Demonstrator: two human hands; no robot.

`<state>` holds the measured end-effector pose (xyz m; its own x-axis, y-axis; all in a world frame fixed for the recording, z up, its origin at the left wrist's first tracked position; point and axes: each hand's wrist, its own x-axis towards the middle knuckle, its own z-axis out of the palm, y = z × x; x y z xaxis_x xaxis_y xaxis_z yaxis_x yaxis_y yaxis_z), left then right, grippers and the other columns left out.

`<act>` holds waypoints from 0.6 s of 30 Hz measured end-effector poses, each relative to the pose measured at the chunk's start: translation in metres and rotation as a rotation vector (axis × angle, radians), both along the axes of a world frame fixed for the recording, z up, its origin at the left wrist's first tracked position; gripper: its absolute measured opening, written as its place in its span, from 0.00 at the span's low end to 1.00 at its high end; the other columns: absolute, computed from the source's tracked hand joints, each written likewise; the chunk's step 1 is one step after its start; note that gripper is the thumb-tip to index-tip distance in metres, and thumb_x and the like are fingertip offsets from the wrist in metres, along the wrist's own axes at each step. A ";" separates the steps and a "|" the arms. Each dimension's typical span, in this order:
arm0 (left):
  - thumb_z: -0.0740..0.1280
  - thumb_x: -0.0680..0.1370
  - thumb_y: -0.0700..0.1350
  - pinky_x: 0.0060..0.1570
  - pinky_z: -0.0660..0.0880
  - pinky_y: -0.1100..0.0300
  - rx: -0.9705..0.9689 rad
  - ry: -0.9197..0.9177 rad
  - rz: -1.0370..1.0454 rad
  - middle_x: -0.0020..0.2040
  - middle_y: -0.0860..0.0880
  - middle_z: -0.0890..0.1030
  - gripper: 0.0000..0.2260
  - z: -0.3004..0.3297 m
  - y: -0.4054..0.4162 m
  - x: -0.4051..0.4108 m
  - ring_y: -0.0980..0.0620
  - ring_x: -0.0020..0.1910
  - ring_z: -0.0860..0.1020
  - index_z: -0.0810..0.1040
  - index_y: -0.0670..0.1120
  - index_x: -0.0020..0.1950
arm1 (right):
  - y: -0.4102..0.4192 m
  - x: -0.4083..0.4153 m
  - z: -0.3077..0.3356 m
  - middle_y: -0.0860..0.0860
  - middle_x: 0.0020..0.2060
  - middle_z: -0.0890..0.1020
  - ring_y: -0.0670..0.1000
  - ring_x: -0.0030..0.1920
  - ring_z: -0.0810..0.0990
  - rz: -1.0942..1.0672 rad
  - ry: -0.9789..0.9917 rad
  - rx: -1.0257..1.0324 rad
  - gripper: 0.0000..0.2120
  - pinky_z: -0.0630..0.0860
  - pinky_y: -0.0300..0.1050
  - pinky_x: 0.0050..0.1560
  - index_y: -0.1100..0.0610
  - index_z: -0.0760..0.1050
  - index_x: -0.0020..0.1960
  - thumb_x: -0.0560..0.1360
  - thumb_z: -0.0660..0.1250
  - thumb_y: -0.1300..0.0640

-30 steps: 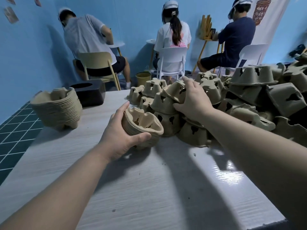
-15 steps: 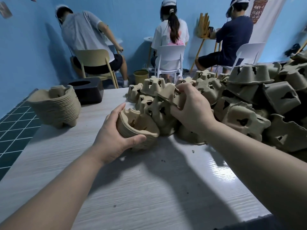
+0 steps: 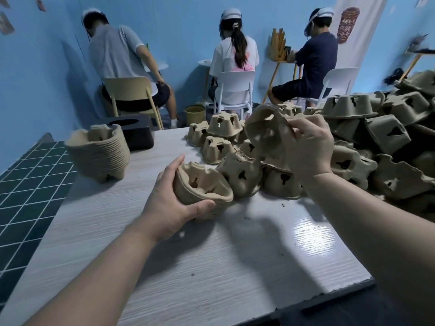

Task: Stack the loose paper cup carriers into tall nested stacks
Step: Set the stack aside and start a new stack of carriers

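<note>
We hold a short nested stack [image 3: 202, 189] in our left hand [image 3: 169, 203]; our right hand [image 3: 308, 147] pinches one carrier [image 3: 263, 130]; a heap [image 3: 376, 142] remains.

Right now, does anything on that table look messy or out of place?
Yes. The loose carriers lie in a jumbled heap at the right, tipped every way, and small crumbs dot the table. The stack at the left leans slightly.

The room is evenly bright. Overhead light leaves a white glare patch on the table [image 3: 313, 236] at lower right, with soft arm shadows beside it. Wide-angle bending curves the edges; the upper right corner is smeared with blur.
</note>
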<state>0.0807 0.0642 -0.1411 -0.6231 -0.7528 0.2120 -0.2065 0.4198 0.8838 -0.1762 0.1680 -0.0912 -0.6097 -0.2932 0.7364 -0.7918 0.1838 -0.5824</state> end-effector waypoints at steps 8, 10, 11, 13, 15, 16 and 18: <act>0.78 0.52 0.65 0.71 0.66 0.54 0.005 -0.008 -0.013 0.71 0.56 0.68 0.52 -0.001 0.002 0.003 0.57 0.69 0.68 0.59 0.67 0.73 | 0.007 0.024 -0.001 0.47 0.33 0.82 0.46 0.34 0.81 0.230 -0.429 0.069 0.04 0.80 0.44 0.39 0.51 0.80 0.42 0.71 0.74 0.53; 0.78 0.52 0.65 0.71 0.66 0.56 0.006 -0.008 -0.006 0.71 0.56 0.68 0.52 -0.002 0.003 0.004 0.57 0.69 0.68 0.59 0.68 0.72 | 0.004 0.033 -0.005 0.44 0.28 0.80 0.41 0.27 0.77 0.330 -0.504 0.090 0.05 0.77 0.40 0.32 0.54 0.80 0.45 0.71 0.75 0.57; 0.78 0.52 0.65 0.71 0.65 0.58 0.006 -0.004 0.000 0.71 0.57 0.67 0.52 -0.002 0.005 0.005 0.58 0.69 0.68 0.59 0.67 0.72 | 0.003 0.037 -0.007 0.44 0.25 0.79 0.41 0.26 0.76 0.380 -0.538 0.096 0.05 0.77 0.40 0.30 0.56 0.80 0.46 0.71 0.74 0.59; 0.79 0.52 0.64 0.68 0.64 0.62 0.007 0.006 0.011 0.71 0.58 0.67 0.52 -0.003 0.008 0.007 0.58 0.70 0.68 0.59 0.66 0.72 | 0.001 0.043 -0.013 0.44 0.26 0.79 0.43 0.28 0.77 0.434 -0.538 0.141 0.06 0.80 0.45 0.35 0.55 0.80 0.46 0.71 0.74 0.62; 0.80 0.54 0.61 0.67 0.63 0.64 0.006 0.004 0.026 0.70 0.58 0.66 0.53 -0.004 0.012 0.008 0.58 0.70 0.67 0.59 0.64 0.74 | -0.001 0.045 -0.019 0.46 0.31 0.80 0.45 0.32 0.78 0.457 -0.511 0.193 0.09 0.81 0.50 0.42 0.52 0.79 0.47 0.71 0.73 0.63; 0.81 0.54 0.60 0.67 0.63 0.64 0.006 0.000 0.033 0.71 0.58 0.66 0.53 -0.003 0.013 0.009 0.58 0.70 0.67 0.59 0.63 0.75 | 0.000 0.046 -0.020 0.46 0.33 0.81 0.45 0.32 0.79 0.473 -0.500 0.226 0.11 0.82 0.49 0.43 0.51 0.79 0.49 0.71 0.72 0.65; 0.80 0.53 0.62 0.68 0.64 0.63 0.005 -0.004 0.046 0.71 0.57 0.67 0.54 -0.002 0.018 0.010 0.57 0.69 0.68 0.59 0.63 0.75 | 0.000 0.045 -0.021 0.45 0.35 0.82 0.43 0.34 0.81 0.495 -0.456 0.293 0.14 0.82 0.46 0.45 0.51 0.78 0.50 0.71 0.69 0.67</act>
